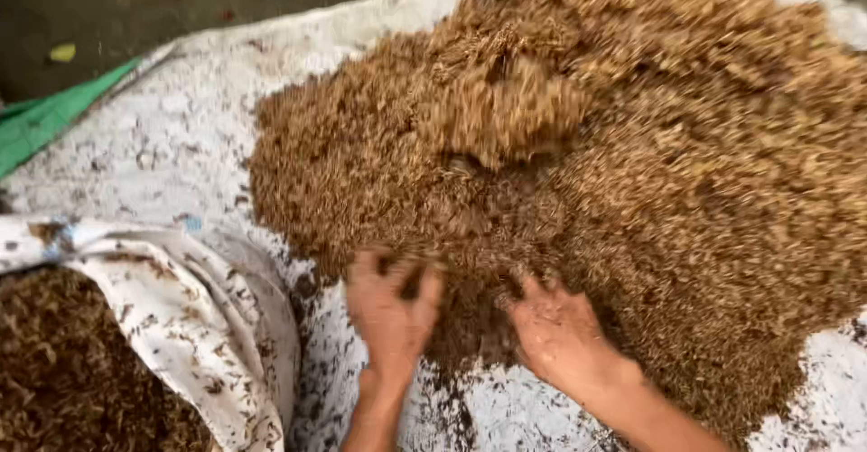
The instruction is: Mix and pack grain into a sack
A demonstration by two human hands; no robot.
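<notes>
Digging left hand (390, 312), right hand (555, 330), fingers spread, into brown shreds (632, 163) | white sack (208, 326) left

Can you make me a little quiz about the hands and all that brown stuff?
1. True or false: both hands are dug into the near edge of the big brown shredded heap.
2. What lies under the heap?
A. a white sheet
B. a metal tray
C. bare grass
3. Fill in: at the lower left stands an open white ____ with darker shredded stuff inside.

Key
1. True. The left hand and the right hand both have their fingers in the heap's edge, with shreds stuck to them.
2. A. The white sheet is speckled with brown bits.
3. sack.
</notes>
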